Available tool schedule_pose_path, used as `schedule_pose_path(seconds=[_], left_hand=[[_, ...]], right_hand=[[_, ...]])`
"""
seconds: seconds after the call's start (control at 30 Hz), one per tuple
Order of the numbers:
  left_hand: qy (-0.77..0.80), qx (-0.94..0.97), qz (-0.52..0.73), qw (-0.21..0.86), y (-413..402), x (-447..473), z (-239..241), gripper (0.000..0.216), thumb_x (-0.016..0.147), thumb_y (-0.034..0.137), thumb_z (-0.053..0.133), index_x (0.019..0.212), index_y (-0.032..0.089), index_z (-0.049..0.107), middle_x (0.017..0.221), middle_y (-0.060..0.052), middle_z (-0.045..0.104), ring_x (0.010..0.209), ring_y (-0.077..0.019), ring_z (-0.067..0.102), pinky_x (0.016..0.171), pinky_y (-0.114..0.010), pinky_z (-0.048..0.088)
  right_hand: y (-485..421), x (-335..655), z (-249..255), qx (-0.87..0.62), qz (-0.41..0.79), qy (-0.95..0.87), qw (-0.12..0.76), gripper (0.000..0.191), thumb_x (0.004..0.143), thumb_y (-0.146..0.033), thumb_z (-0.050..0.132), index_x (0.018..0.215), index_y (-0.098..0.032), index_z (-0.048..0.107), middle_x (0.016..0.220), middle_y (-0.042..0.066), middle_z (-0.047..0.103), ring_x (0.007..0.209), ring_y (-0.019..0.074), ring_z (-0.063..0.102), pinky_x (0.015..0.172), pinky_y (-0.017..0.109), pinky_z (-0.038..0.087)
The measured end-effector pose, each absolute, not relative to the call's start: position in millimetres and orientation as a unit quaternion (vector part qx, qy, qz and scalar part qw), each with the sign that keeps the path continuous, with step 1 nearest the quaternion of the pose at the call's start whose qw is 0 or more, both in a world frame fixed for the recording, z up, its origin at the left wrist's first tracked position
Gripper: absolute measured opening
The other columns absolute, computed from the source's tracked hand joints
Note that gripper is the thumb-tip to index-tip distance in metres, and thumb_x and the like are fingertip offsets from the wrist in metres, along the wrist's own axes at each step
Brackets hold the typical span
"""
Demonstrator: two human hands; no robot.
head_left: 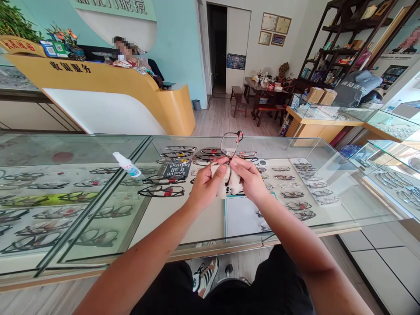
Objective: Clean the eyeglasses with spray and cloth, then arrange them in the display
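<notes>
Above the glass counter I hold a pair of eyeglasses (230, 144) with a dark frame, one lens standing up beyond my fingers. A pale cloth (233, 183) is bunched around the nearer part of the glasses and hides it. My left hand (210, 181) is closed, its thumb pressed on the cloth. Closed as well, my right hand (251, 177) pinches the glasses and cloth from the other side. To the left, a white spray bottle (127, 164) stands on the glass top.
Several eyeglasses (161, 191) lie at the counter's left-middle, and more (298, 205) at the right. The glass display counter (197, 248) spans the space before me. A person (131, 54) sits behind the yellow reception desk (177, 105). Further showcases (328, 118) stand at the right.
</notes>
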State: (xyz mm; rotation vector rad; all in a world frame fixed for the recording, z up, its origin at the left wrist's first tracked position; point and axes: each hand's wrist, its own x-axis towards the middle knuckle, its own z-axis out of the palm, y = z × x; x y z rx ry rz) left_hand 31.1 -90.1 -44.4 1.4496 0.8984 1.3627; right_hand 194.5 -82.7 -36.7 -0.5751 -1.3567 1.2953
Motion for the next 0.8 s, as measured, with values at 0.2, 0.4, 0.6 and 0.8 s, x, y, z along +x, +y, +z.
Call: schedule_pose_path(seconds=[0.2,0.4,0.6,0.8], left_hand=[[0.341,0.588,0.466,0.567,-79,16,-45,0.064,0.09,0.081,0.077,0.108,0.02,0.079,0.08,-0.005,0.073,0.068,-0.0187,0.062,0.061,-0.031,0.049],[0.276,0.659,0.4,0.574,-76,1,-37,0.056,0.09,0.06,0.088,0.128,0.02,0.079,0.106,-0.01,0.079,0.09,-0.0238,0.069,0.078,-0.034,0.054],[0.291,0.629,0.471,0.546,-80,14,-40,0.062,0.081,0.054,0.097,0.126,0.018,0.075,0.095,-0.003,0.074,0.082,-0.0169,0.062,0.075,-0.027,0.049],[0.332,0.603,0.546,0.478,-85,24,-45,0.057,0.083,0.071,0.089,0.102,0.019,0.076,0.075,0.001,0.063,0.068,-0.0145,0.052,0.065,-0.026,0.045]], right_hand=[[-85,198,-29,-0.264,0.621,-0.5,0.543,0.037,0.09,-0.061,0.086,0.109,-0.03,0.091,0.107,0.004,0.081,0.101,0.0272,0.074,0.084,0.038,0.059],[-82,200,-27,-0.29,0.634,-0.426,0.577,0.034,0.076,-0.054,0.095,0.093,-0.025,0.089,0.101,0.004,0.083,0.105,0.0268,0.073,0.091,0.037,0.058],[-85,191,-33,-0.235,0.588,-0.538,0.557,0.038,0.096,-0.063,0.08,0.111,-0.03,0.091,0.12,0.005,0.082,0.127,0.0298,0.071,0.114,0.042,0.054],[-90,185,-31,-0.196,0.5,-0.634,0.557,0.039,0.108,-0.066,0.066,0.117,-0.038,0.091,0.115,0.005,0.083,0.14,0.0286,0.066,0.135,0.049,0.039]])
